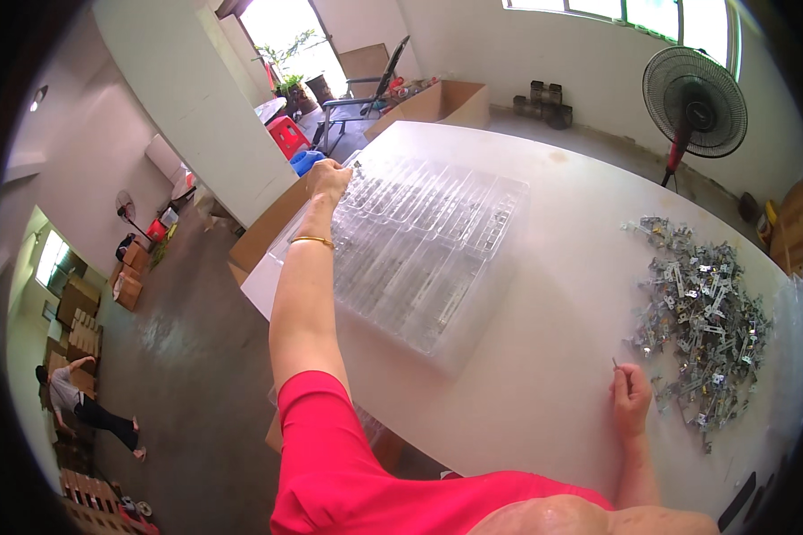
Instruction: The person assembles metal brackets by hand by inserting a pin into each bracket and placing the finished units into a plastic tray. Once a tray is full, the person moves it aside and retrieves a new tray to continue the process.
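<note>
My left hand (328, 181) reaches out to the far left corner of a clear plastic compartment tray (500, 245). Its fingers are closed on a small metal part (357, 167) at the tray's edge. Small metal pieces lie in rows in the tray's far compartments; the near ones are hard to make out through the glare. Low on the right, my right hand (632, 392) is closed above the white table (544, 357). A thin metal piece (614, 363) sticks up from its fingertips. Just beyond it spreads a loose pile of small metal brackets (709, 312).
Cardboard boxes (281, 218) stand against the table's left side, and another open carton (464, 102) is behind it. A black fan (694, 102) stands at the far right. There is a folding chair (366, 98) at the back. Far left, another person (85, 401) is beside stacked boxes.
</note>
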`<action>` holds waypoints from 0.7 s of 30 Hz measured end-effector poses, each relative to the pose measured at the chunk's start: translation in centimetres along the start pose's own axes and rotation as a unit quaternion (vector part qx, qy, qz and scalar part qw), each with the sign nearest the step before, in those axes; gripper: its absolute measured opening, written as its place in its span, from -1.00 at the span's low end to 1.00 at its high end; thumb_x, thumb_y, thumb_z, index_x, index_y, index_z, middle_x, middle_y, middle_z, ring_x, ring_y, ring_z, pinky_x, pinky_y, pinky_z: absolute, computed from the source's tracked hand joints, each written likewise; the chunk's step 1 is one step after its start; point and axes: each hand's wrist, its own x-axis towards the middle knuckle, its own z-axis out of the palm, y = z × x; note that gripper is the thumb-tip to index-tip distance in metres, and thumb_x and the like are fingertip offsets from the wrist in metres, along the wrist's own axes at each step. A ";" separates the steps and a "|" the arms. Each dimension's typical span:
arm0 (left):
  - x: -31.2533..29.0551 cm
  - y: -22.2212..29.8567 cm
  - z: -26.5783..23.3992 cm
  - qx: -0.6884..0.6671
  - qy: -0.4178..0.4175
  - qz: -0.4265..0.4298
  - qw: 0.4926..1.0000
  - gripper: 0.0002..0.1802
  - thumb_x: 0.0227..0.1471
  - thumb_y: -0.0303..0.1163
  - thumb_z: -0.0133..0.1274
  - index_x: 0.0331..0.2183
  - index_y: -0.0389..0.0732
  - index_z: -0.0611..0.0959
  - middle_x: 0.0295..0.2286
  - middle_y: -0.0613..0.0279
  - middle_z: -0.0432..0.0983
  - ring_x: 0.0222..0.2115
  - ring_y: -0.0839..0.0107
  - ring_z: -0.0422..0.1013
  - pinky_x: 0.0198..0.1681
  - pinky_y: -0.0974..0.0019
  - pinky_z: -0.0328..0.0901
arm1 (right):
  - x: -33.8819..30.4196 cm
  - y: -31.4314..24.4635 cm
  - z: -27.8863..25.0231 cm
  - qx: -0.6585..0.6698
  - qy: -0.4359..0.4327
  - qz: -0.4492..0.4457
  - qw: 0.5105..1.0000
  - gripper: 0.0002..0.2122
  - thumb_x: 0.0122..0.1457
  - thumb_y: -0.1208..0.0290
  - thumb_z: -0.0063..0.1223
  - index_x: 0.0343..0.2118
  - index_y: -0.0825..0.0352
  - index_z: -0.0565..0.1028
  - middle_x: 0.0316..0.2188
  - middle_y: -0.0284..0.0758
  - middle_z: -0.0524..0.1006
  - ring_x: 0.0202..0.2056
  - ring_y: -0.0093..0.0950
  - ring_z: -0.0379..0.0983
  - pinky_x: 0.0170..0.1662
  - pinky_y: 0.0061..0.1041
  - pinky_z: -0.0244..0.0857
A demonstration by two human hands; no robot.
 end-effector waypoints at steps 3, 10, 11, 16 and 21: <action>0.6 0.3 0.7 0.026 -0.059 -0.001 0.998 -0.72 -0.21 -0.11 0.26 -0.43 -0.05 0.78 -0.33 0.12 0.68 -0.24 0.17 0.59 -0.08 0.07 0.40 | 0.0 0.1 0.1 -0.007 0.004 -0.008 1.000 -0.94 0.30 0.49 0.02 -0.33 0.30 0.48 -0.63 -0.50 0.41 -0.62 -0.73 0.28 -0.56 -0.67 0.13; 0.3 1.7 1.7 0.076 -0.079 -0.008 0.994 -0.76 -0.17 -0.15 0.22 -0.41 -0.03 0.78 -0.29 0.14 0.68 -0.17 0.16 0.57 -0.03 0.03 0.38 | 0.0 0.3 0.1 -0.021 0.006 -0.018 1.000 -0.95 0.30 0.50 0.02 -0.33 0.30 0.48 -0.64 -0.48 0.42 -0.63 -0.72 0.29 -0.56 -0.66 0.14; 0.4 1.7 1.6 0.079 -0.076 -0.006 0.994 -0.77 -0.16 -0.16 0.22 -0.41 -0.02 0.77 -0.27 0.15 0.68 -0.15 0.16 0.57 -0.01 0.02 0.36 | 0.0 0.2 0.1 -0.022 0.005 -0.017 1.000 -0.95 0.30 0.50 0.02 -0.33 0.30 0.48 -0.64 -0.48 0.42 -0.63 -0.72 0.29 -0.56 -0.66 0.14; 0.1 1.8 1.7 0.101 -0.075 -0.006 0.992 -0.75 -0.14 -0.17 0.21 -0.36 -0.02 0.77 -0.22 0.14 0.67 -0.11 0.18 0.55 0.04 0.03 0.33 | -0.1 -0.1 0.1 -0.020 0.003 -0.010 1.000 -0.95 0.30 0.49 0.02 -0.32 0.30 0.48 -0.64 -0.48 0.42 -0.63 -0.71 0.30 -0.56 -0.66 0.15; -0.6 2.4 1.3 0.127 -0.095 -0.008 0.987 -0.71 -0.12 -0.16 0.21 -0.32 -0.05 0.77 -0.19 0.13 0.66 -0.09 0.18 0.54 0.10 0.00 0.28 | -0.2 -0.2 0.2 -0.020 0.003 -0.003 1.000 -0.95 0.30 0.49 0.02 -0.31 0.30 0.48 -0.64 -0.48 0.42 -0.63 -0.72 0.30 -0.56 -0.66 0.14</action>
